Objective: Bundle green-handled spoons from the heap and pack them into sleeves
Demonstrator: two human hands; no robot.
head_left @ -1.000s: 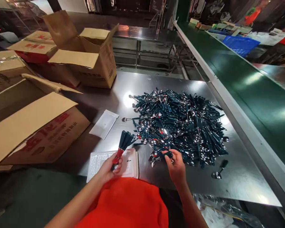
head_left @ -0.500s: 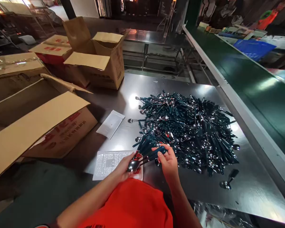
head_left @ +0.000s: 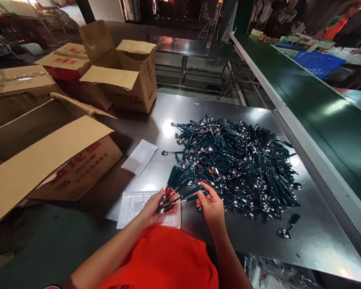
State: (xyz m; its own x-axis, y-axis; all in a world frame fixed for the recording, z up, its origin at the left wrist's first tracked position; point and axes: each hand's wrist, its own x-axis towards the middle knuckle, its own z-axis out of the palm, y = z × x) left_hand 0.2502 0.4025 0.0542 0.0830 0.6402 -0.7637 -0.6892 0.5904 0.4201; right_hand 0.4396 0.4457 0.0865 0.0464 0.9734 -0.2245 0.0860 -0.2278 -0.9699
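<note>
Your left hand [head_left: 155, 208] is closed around a fanned bundle of dark teal-handled steel spoons [head_left: 175, 185], gripping them at the bowl end so the handles splay up and away from you, which keeps the bowls stacked together in your palm and leaves the handles free to be lined up. Your right hand [head_left: 209, 205] is pinched, thumb and fingers closed on a single teal-handled spoon [head_left: 190, 196] by its handle, with the bowl pointing towards the bundle in the other hand. Under your left hand, touching its heel, lies a white embossed plastic tray [head_left: 132, 206] flat on the shiny steel bench [head_left: 313, 237]. Just beyond your right hand rises the big loose heap of teal-handled spoons [head_left: 237, 164], near enough to be picked from without stretching. One stray spoon [head_left: 286, 229] lies apart to the right of the heap. A flat white packet [head_left: 140, 156] sits further up the bench, and open brown cardboard boxes [head_left: 57, 160] stand along the left side, flaps folded back
</note>
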